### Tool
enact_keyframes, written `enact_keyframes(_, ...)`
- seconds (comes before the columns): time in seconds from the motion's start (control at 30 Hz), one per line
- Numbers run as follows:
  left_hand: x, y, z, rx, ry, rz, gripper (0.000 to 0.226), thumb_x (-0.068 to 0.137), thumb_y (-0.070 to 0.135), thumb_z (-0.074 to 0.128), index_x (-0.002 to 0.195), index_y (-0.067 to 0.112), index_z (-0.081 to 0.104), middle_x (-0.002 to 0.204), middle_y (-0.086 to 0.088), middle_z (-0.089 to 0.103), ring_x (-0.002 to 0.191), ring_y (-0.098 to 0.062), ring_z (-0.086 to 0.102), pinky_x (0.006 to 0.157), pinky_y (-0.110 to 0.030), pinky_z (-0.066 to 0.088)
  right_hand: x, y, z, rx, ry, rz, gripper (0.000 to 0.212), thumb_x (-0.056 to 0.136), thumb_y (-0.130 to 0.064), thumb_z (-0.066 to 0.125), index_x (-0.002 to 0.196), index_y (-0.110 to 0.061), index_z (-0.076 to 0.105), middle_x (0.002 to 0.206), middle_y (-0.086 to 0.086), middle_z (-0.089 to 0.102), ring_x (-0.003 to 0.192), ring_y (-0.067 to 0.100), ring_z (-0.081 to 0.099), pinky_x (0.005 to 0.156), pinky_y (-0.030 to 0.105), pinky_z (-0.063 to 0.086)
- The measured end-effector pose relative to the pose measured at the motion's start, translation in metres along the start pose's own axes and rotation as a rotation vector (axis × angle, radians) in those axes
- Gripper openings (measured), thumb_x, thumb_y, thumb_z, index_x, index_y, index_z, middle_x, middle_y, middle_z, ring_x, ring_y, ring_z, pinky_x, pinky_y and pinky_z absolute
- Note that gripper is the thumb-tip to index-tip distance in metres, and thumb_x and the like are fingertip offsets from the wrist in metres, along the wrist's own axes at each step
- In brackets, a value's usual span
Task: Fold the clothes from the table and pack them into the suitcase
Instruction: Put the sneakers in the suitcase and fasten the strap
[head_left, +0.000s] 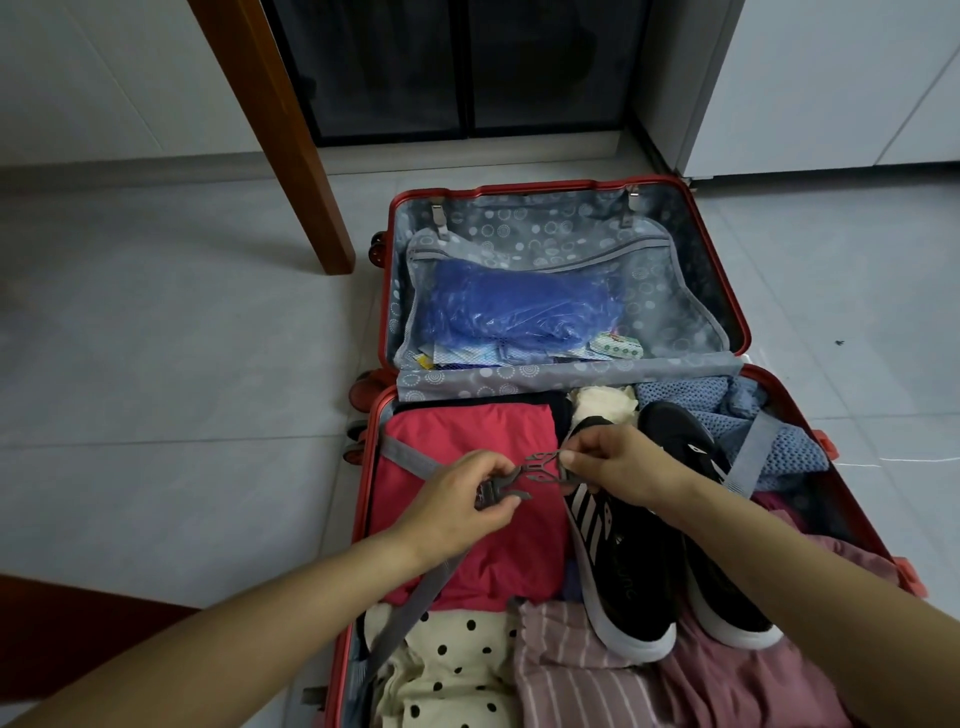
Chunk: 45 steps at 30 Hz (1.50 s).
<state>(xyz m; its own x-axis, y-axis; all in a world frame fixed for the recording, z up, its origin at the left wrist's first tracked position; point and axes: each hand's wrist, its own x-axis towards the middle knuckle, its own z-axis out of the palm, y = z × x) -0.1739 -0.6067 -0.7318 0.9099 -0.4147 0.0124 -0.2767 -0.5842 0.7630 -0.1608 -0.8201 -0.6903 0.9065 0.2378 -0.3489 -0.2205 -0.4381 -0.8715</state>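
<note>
While the red suitcase (362, 509) lies open on the tiled floor just beside a wooden table leg (291, 130), the person leans over its near half with both arms stretched out. That half is packed: a folded red garment (467, 431) lies flat on the left, a cream polka-dot garment (457, 670) and a pink striped garment (571, 670) sit nearest the person, and a blue knit (727, 410) is bunched in the far right corner. A pair of black sneakers (639, 561) rests on top, soles toward the person. The left hand (457, 499) pinches one buckle half (493, 496) between thumb and curled fingers, its grey strap (410, 613) trailing across the red garment. The right hand (618, 462) pinches the other buckle half (543, 465) at its fingertips. The two halves meet above the red garment's edge; I cannot tell whether they are latched. Across in the far half, a blue plastic bag (514, 306) shows behind a mesh divider (649, 291).
</note>
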Motion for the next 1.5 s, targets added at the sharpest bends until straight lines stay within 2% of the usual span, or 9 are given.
enact_keyframes(0.23, 0.000, -0.001, 0.000, -0.005, 0.002, 0.006, 0.022, 0.082, 0.025, 0.071, 0.102, 0.021, 0.062, 0.094, 0.020, 0.057, 0.086, 0.005, 0.055, 0.076, -0.010, 0.040, -0.002, 0.002, 0.005, -0.065, -0.039, -0.027, 0.018, 0.092, -0.007, 0.058, 0.076, -0.013, 0.063, 0.060, -0.007, 0.062, 0.048, -0.006, 0.053, 0.053, 0.008, 0.039)
enact_keyframes(0.53, -0.005, 0.006, 0.001, 0.110, -0.032, 0.135, 0.027, 0.083, 0.032, 0.070, 0.104, 0.017, 0.062, 0.091, 0.013, 0.054, 0.082, -0.003, 0.053, 0.073, -0.018, 0.043, 0.002, 0.012, 0.021, -0.081, -0.093, -0.058, 0.012, 0.090, -0.009, 0.062, 0.080, -0.007, 0.068, 0.067, -0.003, 0.069, 0.066, 0.006, 0.066, 0.071, 0.023, 0.053)
enact_keyframes(0.7, -0.002, 0.011, 0.001, 0.134, 0.023, 0.165, 0.026, 0.082, 0.030, 0.069, 0.101, 0.014, 0.064, 0.090, 0.006, 0.059, 0.081, -0.006, 0.054, 0.072, -0.018, 0.041, 0.005, 0.009, 0.022, 0.024, -0.079, -0.019, 0.017, 0.090, -0.006, 0.062, 0.074, -0.010, 0.066, 0.061, -0.005, 0.065, 0.055, -0.003, 0.059, 0.060, 0.013, 0.047)
enact_keyframes(0.87, 0.000, 0.009, 0.007, 0.166, 0.038, 0.157, 0.026, 0.080, 0.034, 0.067, 0.098, 0.015, 0.064, 0.086, 0.006, 0.060, 0.078, -0.009, 0.055, 0.071, -0.023, 0.043, 0.008, 0.014, 0.024, 0.043, -0.050, 0.005, 0.018, 0.088, -0.007, 0.065, 0.072, -0.017, 0.067, 0.069, 0.004, 0.067, 0.064, 0.008, 0.060, 0.068, 0.023, 0.051)
enact_keyframes(1.03, 0.008, -0.005, 0.018, 0.474, -0.167, 0.197, 0.039, 0.083, 0.042, 0.058, 0.111, 0.017, 0.062, 0.103, 0.003, 0.064, 0.097, -0.016, 0.059, 0.089, -0.038, 0.044, 0.013, 0.032, 0.031, -0.464, -0.021, 0.006, 0.007, 0.084, -0.028, 0.068, 0.082, -0.023, 0.073, 0.077, 0.000, 0.067, 0.077, 0.016, 0.064, 0.074, 0.031, 0.050)
enact_keyframes(1.13, 0.015, -0.009, 0.014, 0.519, -0.234, 0.141, 0.056, 0.087, 0.050, 0.057, 0.134, 0.019, 0.049, 0.130, 0.001, 0.055, 0.121, -0.017, 0.049, 0.101, -0.035, 0.038, 0.013, 0.037, 0.030, -0.595, 0.090, 0.044, 0.018, 0.084, -0.036, 0.064, 0.092, -0.022, 0.071, 0.088, 0.001, 0.069, 0.087, 0.021, 0.065, 0.073, 0.030, 0.049)
enact_keyframes(1.23, 0.035, -0.018, -0.012, 0.408, -0.072, 0.030, 0.067, 0.087, 0.061, 0.049, 0.138, 0.018, 0.045, 0.137, -0.002, 0.050, 0.127, -0.019, 0.045, 0.105, -0.036, 0.038, 0.015, 0.032, 0.021, -0.662, 0.149, 0.019, 0.037, 0.083, -0.044, 0.064, 0.111, -0.021, 0.064, 0.106, 0.004, 0.063, 0.098, 0.025, 0.061, 0.081, 0.036, 0.050)
enact_keyframes(1.37, 0.085, -0.049, -0.066, 0.255, 0.210, -0.273, 0.058, 0.087, 0.042, 0.059, 0.131, 0.006, 0.049, 0.128, -0.014, 0.055, 0.119, -0.028, 0.052, 0.099, -0.035, 0.042, 0.022, 0.016, 0.019, -0.858, -0.069, -0.037, 0.085, 0.074, -0.063, 0.066, 0.144, -0.029, 0.032, 0.143, 0.008, 0.033, 0.130, 0.031, 0.037, 0.105, 0.045, 0.036)
enact_keyframes(1.5, 0.130, -0.073, -0.111, 0.265, 0.177, -0.533, 0.061, 0.085, 0.038, 0.063, 0.133, 0.004, 0.044, 0.132, -0.019, 0.051, 0.117, -0.033, 0.052, 0.097, -0.037, 0.044, 0.044, 0.006, 0.033, -1.011, -0.291, 0.013, 0.118, 0.061, -0.075, 0.067, 0.149, -0.039, -0.004, 0.157, 0.011, -0.006, 0.143, 0.039, 0.008, 0.112, 0.054, 0.020)
